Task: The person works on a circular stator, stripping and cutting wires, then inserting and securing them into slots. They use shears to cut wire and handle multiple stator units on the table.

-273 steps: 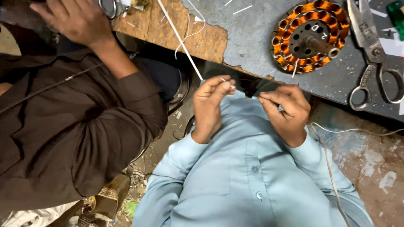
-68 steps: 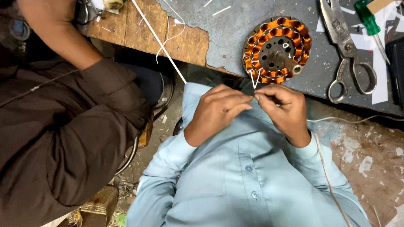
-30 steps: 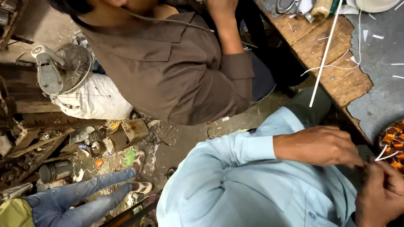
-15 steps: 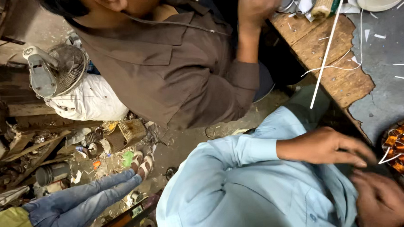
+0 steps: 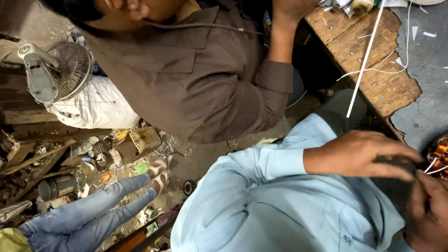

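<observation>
Since half a second ago the view has drifted slightly, and the left hand (image 5: 364,153) now stretches its fingers further over the copper-wound stator (image 5: 447,155) at the right edge. That stator lies on the grey bench top (image 5: 431,104), only partly in view. White wire ends (image 5: 434,167) stick out from it between the two hands. The right hand (image 5: 435,210) sits just below, fingers curled close to those wires; whether either hand pinches them I cannot tell. Beside them a co-worker in a brown shirt (image 5: 203,87) leans at the wooden board (image 5: 376,71). A small fan (image 5: 58,72) stands on the littered floor.
</observation>
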